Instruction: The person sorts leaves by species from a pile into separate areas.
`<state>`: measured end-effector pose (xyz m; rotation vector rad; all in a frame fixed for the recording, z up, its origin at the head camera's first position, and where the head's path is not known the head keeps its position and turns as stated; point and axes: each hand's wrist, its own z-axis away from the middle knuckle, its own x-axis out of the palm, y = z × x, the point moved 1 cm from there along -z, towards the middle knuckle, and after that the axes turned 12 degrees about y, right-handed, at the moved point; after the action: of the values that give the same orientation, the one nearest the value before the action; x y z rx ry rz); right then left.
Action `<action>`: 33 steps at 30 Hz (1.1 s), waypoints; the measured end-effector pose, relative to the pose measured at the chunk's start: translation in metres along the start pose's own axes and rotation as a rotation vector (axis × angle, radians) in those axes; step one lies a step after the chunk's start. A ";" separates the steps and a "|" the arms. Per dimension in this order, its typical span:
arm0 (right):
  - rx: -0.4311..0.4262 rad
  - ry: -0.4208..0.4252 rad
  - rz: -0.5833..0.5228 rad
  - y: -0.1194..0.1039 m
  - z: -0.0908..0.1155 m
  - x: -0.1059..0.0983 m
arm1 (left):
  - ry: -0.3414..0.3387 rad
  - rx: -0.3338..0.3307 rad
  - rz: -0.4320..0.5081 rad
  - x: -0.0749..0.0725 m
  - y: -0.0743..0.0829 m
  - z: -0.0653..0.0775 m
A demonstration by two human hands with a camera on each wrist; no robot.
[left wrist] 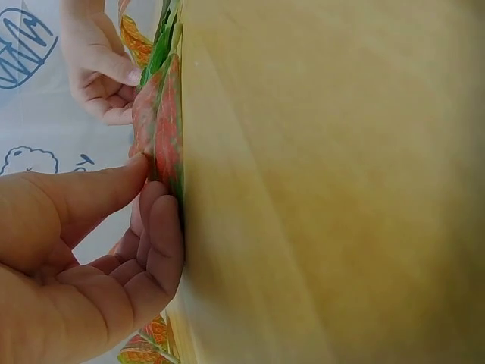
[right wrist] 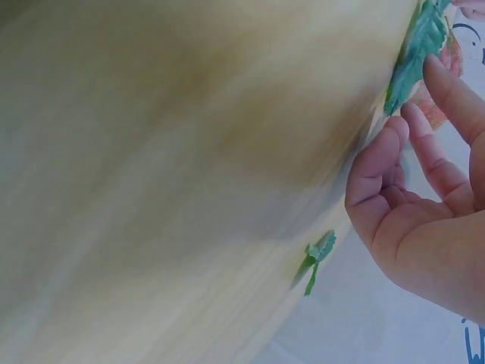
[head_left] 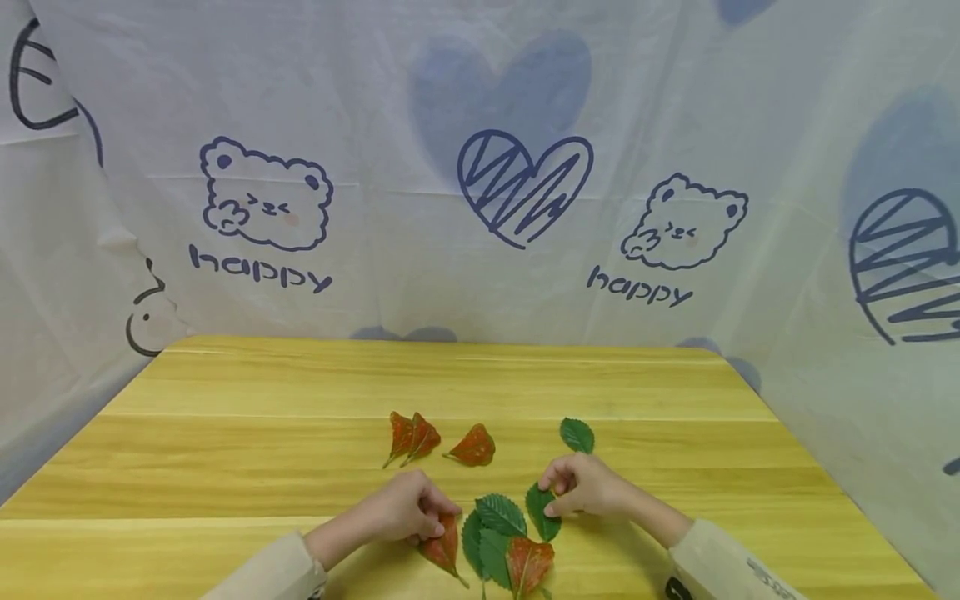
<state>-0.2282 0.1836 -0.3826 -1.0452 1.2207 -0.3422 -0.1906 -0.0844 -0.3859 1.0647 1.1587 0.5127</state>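
Observation:
My left hand [head_left: 412,508] pinches a red leaf [head_left: 444,546] by its broad end, thumb on top; its stem points toward the front edge. In the left wrist view the thumb and curled fingers meet at this leaf [left wrist: 163,121]. My right hand [head_left: 588,486] holds a green leaf [head_left: 537,505] with thumb and forefinger at its right edge, close over the table. Between the hands lie several overlapping green leaves [head_left: 501,514], with another red leaf [head_left: 529,561] over their lower right part.
Farther back on the wooden table [head_left: 262,392] lie two overlapping red leaves [head_left: 424,437] and a single red leaf [head_left: 474,446]. A lone green leaf [head_left: 577,434] is beyond my right hand. A white cloth [head_left: 390,242] with bear and heart drawings hangs behind the table.

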 end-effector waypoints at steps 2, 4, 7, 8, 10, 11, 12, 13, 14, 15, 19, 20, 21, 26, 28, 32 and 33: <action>-0.034 0.020 0.006 -0.002 -0.001 0.000 | 0.002 -0.003 0.000 0.000 0.000 0.000; -0.078 0.043 0.018 -0.004 -0.002 -0.001 | 0.006 -0.005 0.003 0.000 0.000 0.000; -0.105 0.053 0.026 -0.008 -0.004 0.001 | 0.012 -0.010 0.008 0.000 -0.001 0.000; -0.106 0.048 0.019 -0.010 -0.005 0.001 | 0.014 -0.011 0.009 0.000 -0.001 0.000; -0.107 0.034 0.004 -0.013 -0.006 0.003 | 0.017 -0.015 0.010 -0.001 -0.001 0.000; -0.104 0.025 -0.009 -0.014 -0.006 0.005 | 0.018 -0.017 0.008 -0.001 -0.001 -0.001; -0.108 0.014 -0.023 -0.015 -0.007 0.006 | 0.018 -0.016 0.008 -0.001 -0.002 -0.001; -0.111 0.003 -0.039 -0.017 -0.008 0.007 | 0.017 -0.017 0.007 -0.001 -0.002 -0.001; -0.114 -0.010 -0.053 -0.018 -0.008 0.008 | 0.017 -0.019 0.007 -0.001 -0.002 -0.001; -0.121 -0.021 -0.063 -0.018 -0.009 0.010 | 0.016 -0.019 0.006 -0.001 -0.002 -0.001; -0.145 -0.064 -0.083 -0.020 -0.012 0.015 | 0.013 -0.023 0.013 -0.001 -0.002 -0.001; -0.147 -0.073 -0.081 -0.020 -0.013 0.015 | 0.012 -0.026 0.016 -0.001 -0.002 0.000; -0.149 -0.079 -0.077 -0.020 -0.013 0.016 | 0.012 -0.029 0.017 -0.002 -0.002 0.000; -0.127 -0.107 -0.044 -0.021 -0.015 0.019 | 0.001 -0.047 0.038 -0.002 -0.003 -0.002; -0.128 -0.121 -0.031 -0.019 -0.015 0.020 | -0.006 -0.051 0.046 -0.003 -0.004 -0.002; -0.138 -0.143 -0.014 -0.017 -0.017 0.021 | -0.014 -0.060 0.053 -0.003 -0.004 -0.002; -0.140 -0.147 -0.013 -0.017 -0.017 0.021 | -0.015 -0.060 0.052 -0.003 -0.004 -0.002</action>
<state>-0.2306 0.1520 -0.3814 -1.1786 1.1186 -0.1882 -0.1946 -0.0874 -0.3877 1.0472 1.0982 0.5767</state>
